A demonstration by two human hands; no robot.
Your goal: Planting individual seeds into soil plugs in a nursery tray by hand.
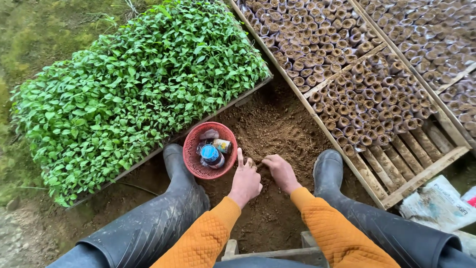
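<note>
Dense bed of green seedlings (134,89) at left; wooden frames of soil-filled nursery pots (357,74) at right. Between rubber boots (178,171), a heap of loose brown soil (277,134). Red mesh basket (209,150) (bottles inside) just beside left hand (245,181). Left hand loosely curled, forefinger raised, empty. Right hand (281,171) cupped, fingertips in soil.

Both arms reach forward and down between the spread knees, forearms in quilted orange sleeves converging toward the middle. Left hand (245,179): back of hand up, index finger extended straight forward, remaining fingers curled under in a loose fist. Right hand (280,170): just beside the left and not touching it, palm down, wrist bent inward, fingers bunched and angled toward the left hand, tips low.
</note>
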